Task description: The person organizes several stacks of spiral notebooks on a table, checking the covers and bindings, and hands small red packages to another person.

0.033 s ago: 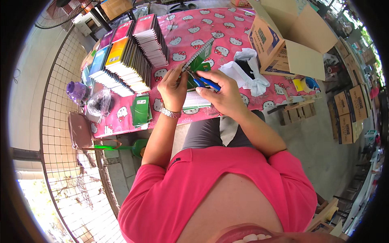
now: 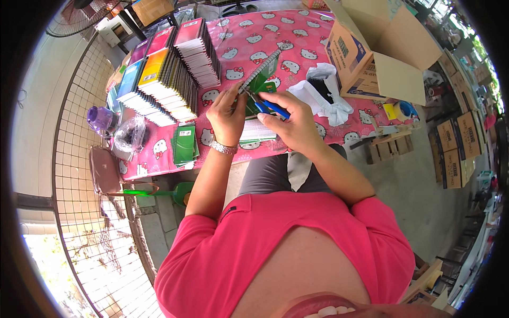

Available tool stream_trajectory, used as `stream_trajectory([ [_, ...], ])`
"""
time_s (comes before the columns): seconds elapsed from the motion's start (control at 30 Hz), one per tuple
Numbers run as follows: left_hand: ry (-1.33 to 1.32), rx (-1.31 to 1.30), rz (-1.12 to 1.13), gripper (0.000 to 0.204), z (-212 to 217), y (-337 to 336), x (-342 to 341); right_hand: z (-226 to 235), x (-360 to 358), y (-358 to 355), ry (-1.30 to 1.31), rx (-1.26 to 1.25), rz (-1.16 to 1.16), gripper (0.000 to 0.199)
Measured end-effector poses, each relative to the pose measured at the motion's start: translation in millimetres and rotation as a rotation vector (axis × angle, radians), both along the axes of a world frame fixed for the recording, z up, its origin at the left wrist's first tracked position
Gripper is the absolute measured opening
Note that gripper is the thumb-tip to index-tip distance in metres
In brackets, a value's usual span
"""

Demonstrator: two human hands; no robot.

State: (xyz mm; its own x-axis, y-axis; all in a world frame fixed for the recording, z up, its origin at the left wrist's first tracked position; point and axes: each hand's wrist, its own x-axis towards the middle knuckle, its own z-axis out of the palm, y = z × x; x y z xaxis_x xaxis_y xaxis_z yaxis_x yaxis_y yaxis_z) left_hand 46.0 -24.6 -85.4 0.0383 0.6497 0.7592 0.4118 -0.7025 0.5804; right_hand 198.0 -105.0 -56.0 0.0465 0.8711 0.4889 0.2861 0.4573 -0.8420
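Note:
My left hand (image 2: 228,114) is closed on the lower end of a green spiral notebook (image 2: 263,76), which is tilted up with its coil toward the upper left. In my right hand (image 2: 294,121) are blue-handled pliers (image 2: 275,109); their jaws meet the coil's end right beside my left fingertips. Exactly what the jaws grip is too small to tell. Beneath both hands lie more green notebooks (image 2: 258,133) with white page edges showing, partly hidden by the hands. Several loose green covers or thin notebooks (image 2: 184,144) rest to the left of my left wrist.
Tall stacks of spiral notebooks (image 2: 168,87) stand at the table's left. A pink patterned cloth (image 2: 249,26) covers the table. On the right are an open carton (image 2: 352,61), a white bag (image 2: 334,108) with dark contents, and a tape roll (image 2: 404,109). A purple container (image 2: 101,119) sits far left.

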Motion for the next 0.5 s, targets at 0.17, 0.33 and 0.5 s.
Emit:
stream_trajectory([
  [0.17,-0.009,0.009,0.0,0.03,1,-1,1,0,-2,-1,0.048,-0.088,-0.002,0.042],
  [0.33,-0.025,0.005,0.004,0.03,1,-2,-1,5,-1,-2,-0.552,0.321,-0.235,0.041],
  [0.5,-0.023,-0.027,0.005,0.028,4,-2,-3,13,-1,5,-0.904,0.574,-0.341,0.039],
])
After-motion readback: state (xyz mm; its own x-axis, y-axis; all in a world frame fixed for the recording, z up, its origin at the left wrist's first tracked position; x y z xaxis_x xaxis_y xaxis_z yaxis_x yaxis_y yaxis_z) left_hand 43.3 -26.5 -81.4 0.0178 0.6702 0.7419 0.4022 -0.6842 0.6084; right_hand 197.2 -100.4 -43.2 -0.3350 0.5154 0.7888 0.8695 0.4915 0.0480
